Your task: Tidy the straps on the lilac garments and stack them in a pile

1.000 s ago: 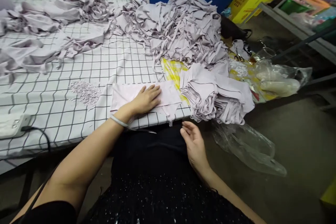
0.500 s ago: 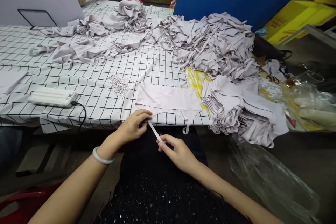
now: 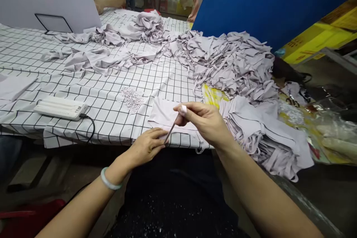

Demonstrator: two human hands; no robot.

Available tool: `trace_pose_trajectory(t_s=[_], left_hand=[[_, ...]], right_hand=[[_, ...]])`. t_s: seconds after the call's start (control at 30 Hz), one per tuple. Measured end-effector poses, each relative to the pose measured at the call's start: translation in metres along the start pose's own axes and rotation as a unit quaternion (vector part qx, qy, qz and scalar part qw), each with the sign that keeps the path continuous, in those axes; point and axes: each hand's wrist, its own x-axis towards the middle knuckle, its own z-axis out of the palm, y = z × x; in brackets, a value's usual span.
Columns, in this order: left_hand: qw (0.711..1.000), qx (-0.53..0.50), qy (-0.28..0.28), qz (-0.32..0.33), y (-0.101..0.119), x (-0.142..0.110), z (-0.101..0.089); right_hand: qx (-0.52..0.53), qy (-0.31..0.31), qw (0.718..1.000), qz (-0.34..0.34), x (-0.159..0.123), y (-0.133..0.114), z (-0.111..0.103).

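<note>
A pale pinkish-grey garment piece [image 3: 161,111] with narrow straps lies flat at the table's front edge. My left hand [image 3: 147,145], with a pale green bangle on the wrist, pinches one thin strap [image 3: 171,132] close to the garment's lower edge. The strap slants up to my right hand [image 3: 205,121], whose thumb and fingers are closed on its other end. My right hand hangs over the garment and hides much of its right half. A white bit shows at the right thumb tip; I cannot tell what it is.
Right of my hands lies a layered stack of similar pieces [image 3: 251,119], with a large loose heap [image 3: 234,59] behind it. Small clippings [image 3: 131,98] and a white power bank [image 3: 61,107] with a cable lie left. A blue board [image 3: 264,3] stands behind; other people sit across the table.
My right hand has risen and moved forward over the garment, turning the strap from downward to upward. My left hand still pinches near the garment. The camera view has shifted slightly.
</note>
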Motion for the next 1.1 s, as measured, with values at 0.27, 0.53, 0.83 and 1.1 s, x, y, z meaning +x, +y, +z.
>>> trace_pose_trajectory(t_s=[0.27,0.53,0.83,1.1], left_hand=[[0.903,-0.285,0.214,-0.239,0.026,0.026,-0.033],[0.704,-0.619,0.049,-0.344,0.035,0.039,-0.044],[0.802,-0.509,0.033,-0.31,0.043,0.033,-0.042],[0.872,-0.382,-0.039,-0.305,0.045,0.036,-0.045]], right_hand=[[0.088,-0.052,0.993,0.058,0.004,0.027,0.027],[0.019,-0.112,0.985,0.128,-0.035,0.042,0.041],[-0.142,-0.043,0.984,0.103,-0.047,0.053,0.04],[-0.146,-0.147,0.969,0.138,-0.051,0.052,0.035]])
